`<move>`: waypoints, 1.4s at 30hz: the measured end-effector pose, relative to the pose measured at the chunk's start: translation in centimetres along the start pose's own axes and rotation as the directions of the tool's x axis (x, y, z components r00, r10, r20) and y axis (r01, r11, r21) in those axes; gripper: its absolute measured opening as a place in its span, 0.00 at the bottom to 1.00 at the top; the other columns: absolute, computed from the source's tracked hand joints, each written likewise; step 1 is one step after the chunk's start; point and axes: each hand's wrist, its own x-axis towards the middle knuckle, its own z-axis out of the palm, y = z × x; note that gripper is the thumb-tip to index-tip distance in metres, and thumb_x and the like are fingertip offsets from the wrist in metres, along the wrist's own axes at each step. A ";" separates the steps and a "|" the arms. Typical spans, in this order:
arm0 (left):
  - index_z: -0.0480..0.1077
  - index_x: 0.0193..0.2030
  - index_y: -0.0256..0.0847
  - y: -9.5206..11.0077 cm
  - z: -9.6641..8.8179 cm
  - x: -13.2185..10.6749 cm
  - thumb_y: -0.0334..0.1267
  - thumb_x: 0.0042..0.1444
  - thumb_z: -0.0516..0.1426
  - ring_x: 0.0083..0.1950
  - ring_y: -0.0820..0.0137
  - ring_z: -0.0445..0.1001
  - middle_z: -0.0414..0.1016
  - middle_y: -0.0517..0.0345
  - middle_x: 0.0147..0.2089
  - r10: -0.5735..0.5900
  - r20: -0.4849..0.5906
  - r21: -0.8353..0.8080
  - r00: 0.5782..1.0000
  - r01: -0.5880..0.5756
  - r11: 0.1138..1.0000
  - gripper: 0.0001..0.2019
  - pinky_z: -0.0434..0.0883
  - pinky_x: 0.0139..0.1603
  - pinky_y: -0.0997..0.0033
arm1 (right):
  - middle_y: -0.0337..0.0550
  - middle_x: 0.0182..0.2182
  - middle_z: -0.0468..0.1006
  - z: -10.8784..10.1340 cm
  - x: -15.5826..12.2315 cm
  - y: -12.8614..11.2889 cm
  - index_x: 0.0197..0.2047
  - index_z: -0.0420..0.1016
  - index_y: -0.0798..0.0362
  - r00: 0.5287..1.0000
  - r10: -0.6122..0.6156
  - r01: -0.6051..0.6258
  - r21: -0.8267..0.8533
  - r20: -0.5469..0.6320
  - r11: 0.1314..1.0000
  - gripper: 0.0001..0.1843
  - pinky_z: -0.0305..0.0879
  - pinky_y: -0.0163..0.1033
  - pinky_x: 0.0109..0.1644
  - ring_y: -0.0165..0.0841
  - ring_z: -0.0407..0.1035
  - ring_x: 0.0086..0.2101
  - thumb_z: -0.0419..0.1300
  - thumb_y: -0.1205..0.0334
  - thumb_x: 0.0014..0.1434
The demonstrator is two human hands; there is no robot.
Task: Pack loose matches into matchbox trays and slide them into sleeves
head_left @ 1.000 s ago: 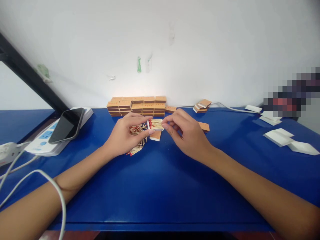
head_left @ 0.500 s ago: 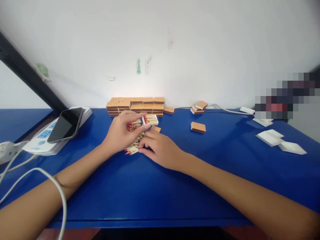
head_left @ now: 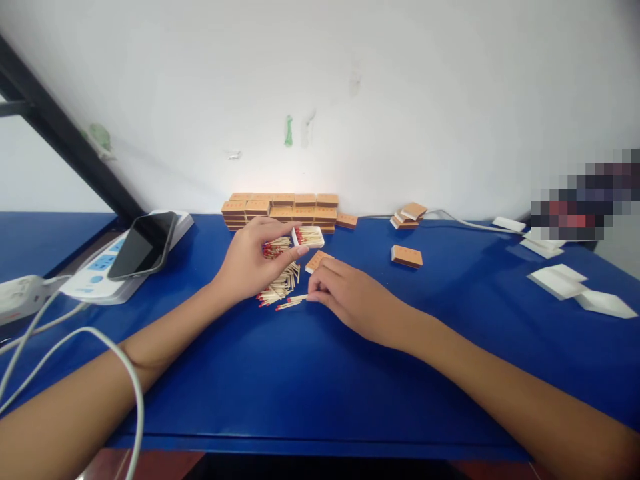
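Match tray [head_left: 309,236], full of red-tipped matches, is pinched at its left end between the left hand's [head_left: 250,263] thumb and index finger. It sits just beyond the right hand [head_left: 350,293].

Left hand: narrow grip on the tray, other fingers curled, palm over the loose matches [head_left: 281,283] heaped on the table below it.

Right hand: palm down, fingers bunched narrow, fingertips [head_left: 314,293] touching the ends of a few stray matches [head_left: 293,303] at the near edge of the heap. Can't tell if they're actually gripped or just pressed.

Orange matchbox sleeve [head_left: 318,260] lies flat between the tray and the right hand's fingers, just beside both.

Stacked matchboxes [head_left: 283,208] stand in a row against the wall [head_left: 400,100], right behind the left hand. Single matchbox [head_left: 407,256] is right of the right hand, apart from it. Small heap of boxes [head_left: 407,215] is further back.

Far right of the right arm: white empty trays [head_left: 555,277].

Left of the left hand: phone [head_left: 143,245] resting on a power strip [head_left: 93,283]; white cable [head_left: 120,373] loops over the left forearm.

All of it is on a blue table [head_left: 320,393].
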 end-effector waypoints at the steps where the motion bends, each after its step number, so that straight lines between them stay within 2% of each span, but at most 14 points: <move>1: 0.84 0.59 0.48 0.0 0.0 0.0 0.53 0.65 0.69 0.55 0.56 0.82 0.87 0.50 0.51 0.006 0.002 0.005 1.000 -0.006 1.000 0.19 0.79 0.57 0.52 | 0.43 0.41 0.75 -0.4 -0.1 0.2 0.42 0.70 0.51 1.000 0.000 0.000 0.018 -0.027 1.000 0.08 0.67 0.41 0.46 0.35 0.70 0.39 0.57 0.67 0.77; 4: 0.84 0.59 0.48 -0.1 0.0 0.0 0.54 0.65 0.68 0.55 0.55 0.82 0.87 0.49 0.52 0.019 0.015 0.017 1.000 -0.019 1.000 0.21 0.79 0.57 0.52 | 0.43 0.41 0.75 -1.6 -0.2 1.0 0.43 0.69 0.50 0.987 0.017 -0.010 0.046 -0.163 0.999 0.08 0.66 0.41 0.45 0.36 0.70 0.39 0.55 0.63 0.79; 7: 0.84 0.59 0.48 0.1 0.2 0.0 0.57 0.64 0.69 0.56 0.54 0.82 0.87 0.49 0.52 0.013 0.048 0.006 0.999 -0.013 1.000 0.23 0.79 0.57 0.53 | 0.44 0.41 0.74 -2.5 -0.1 2.0 0.43 0.69 0.49 0.953 0.043 -0.039 0.020 -0.301 0.999 0.09 0.65 0.43 0.44 0.37 0.69 0.40 0.55 0.58 0.79; 10: 0.84 0.60 0.49 0.6 0.4 0.0 0.55 0.63 0.70 0.56 0.55 0.82 0.87 0.50 0.54 0.028 0.086 -0.035 0.996 -0.025 0.999 0.22 0.79 0.58 0.53 | 0.44 0.41 0.73 -3.0 -0.1 2.8 0.44 0.69 0.49 0.932 0.058 -0.064 -0.003 -0.356 0.998 0.08 0.64 0.43 0.43 0.38 0.69 0.39 0.56 0.58 0.78; 17: 0.84 0.59 0.50 1.2 0.9 -0.3 0.49 0.65 0.70 0.58 0.57 0.81 0.87 0.52 0.55 0.051 0.117 -0.095 0.992 -0.040 0.995 0.18 0.78 0.61 0.54 | 0.43 0.40 0.72 -3.0 -0.3 3.1 0.43 0.69 0.49 0.949 0.034 -0.048 -0.034 -0.313 0.998 0.07 0.65 0.43 0.43 0.37 0.69 0.38 0.56 0.62 0.77; 23: 0.84 0.59 0.49 0.9 1.1 -0.4 0.51 0.64 0.70 0.58 0.55 0.81 0.87 0.51 0.55 0.027 0.128 -0.109 0.991 -0.013 0.994 0.19 0.78 0.61 0.52 | 0.44 0.41 0.74 -3.0 -0.4 2.7 0.44 0.71 0.50 0.950 0.020 -0.026 -0.014 -0.312 1.000 0.04 0.67 0.43 0.46 0.36 0.71 0.40 0.58 0.64 0.75; 27: 0.85 0.58 0.50 1.3 1.3 -0.4 0.52 0.64 0.70 0.56 0.56 0.82 0.87 0.51 0.53 0.016 0.135 -0.150 0.991 0.004 0.989 0.19 0.80 0.58 0.53 | 0.43 0.41 0.75 -3.0 -0.5 2.7 0.45 0.72 0.49 0.939 0.026 -0.025 0.006 -0.344 1.000 0.02 0.67 0.43 0.44 0.36 0.70 0.40 0.59 0.64 0.74; 33: 0.84 0.60 0.51 1.7 1.3 -0.5 0.50 0.62 0.72 0.57 0.56 0.81 0.87 0.51 0.53 0.017 0.169 -0.172 0.985 0.013 0.985 0.20 0.80 0.57 0.53 | 0.42 0.39 0.75 -3.0 -0.5 2.7 0.43 0.74 0.49 0.928 0.017 -0.016 0.005 -0.373 1.000 0.03 0.66 0.42 0.43 0.35 0.70 0.38 0.61 0.63 0.73; 42: 0.84 0.60 0.52 1.7 1.5 -0.5 0.50 0.63 0.71 0.58 0.55 0.80 0.87 0.51 0.54 0.034 0.214 -0.167 0.976 0.003 0.986 0.19 0.80 0.58 0.51 | 0.42 0.41 0.73 -3.4 -0.7 3.1 0.43 0.75 0.50 0.954 -0.024 0.025 0.000 -0.300 1.000 0.03 0.67 0.41 0.43 0.33 0.70 0.36 0.62 0.63 0.73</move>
